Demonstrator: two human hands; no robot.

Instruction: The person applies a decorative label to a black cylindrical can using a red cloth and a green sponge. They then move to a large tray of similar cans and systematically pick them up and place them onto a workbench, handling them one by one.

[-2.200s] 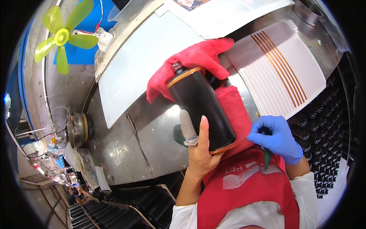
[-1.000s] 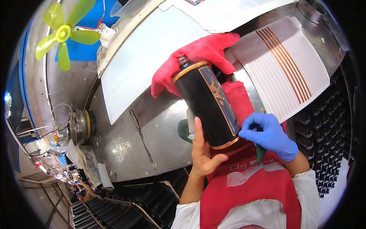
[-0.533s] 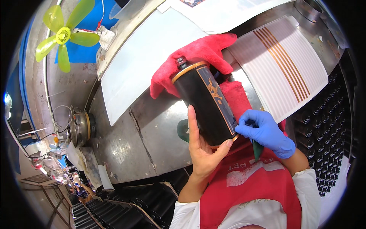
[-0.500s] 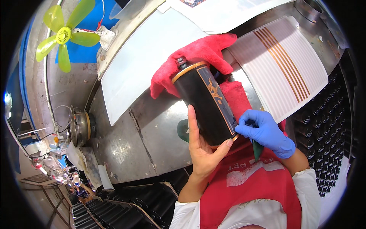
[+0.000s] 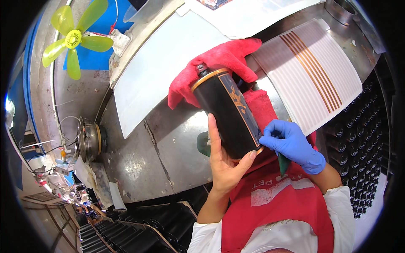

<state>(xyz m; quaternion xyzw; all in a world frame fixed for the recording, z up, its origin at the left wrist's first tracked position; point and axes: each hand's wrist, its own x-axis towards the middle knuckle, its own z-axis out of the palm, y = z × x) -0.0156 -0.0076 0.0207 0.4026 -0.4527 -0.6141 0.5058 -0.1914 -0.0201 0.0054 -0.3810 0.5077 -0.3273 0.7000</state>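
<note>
Since the first frame the bottle [image 5: 221,116] has turned, its gold-figured panel [image 5: 241,109] now showing, and the right hand [image 5: 293,145] sits closer to its base. The left hand [image 5: 227,170] grips the lower end, some fingers hidden behind; black and gold-banded, the bottle slants over red cloth [image 5: 228,52]. The right hand clutches a mostly covered green piece [image 5: 283,164]; whether its fingertips [image 5: 264,141] pinch anything is unclear.

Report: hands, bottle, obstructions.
Left hand on black bottle; gloved right hand at panel's lower corner, with green piece. Bottle neck over red cloth. Nothing seen blocking.
</note>
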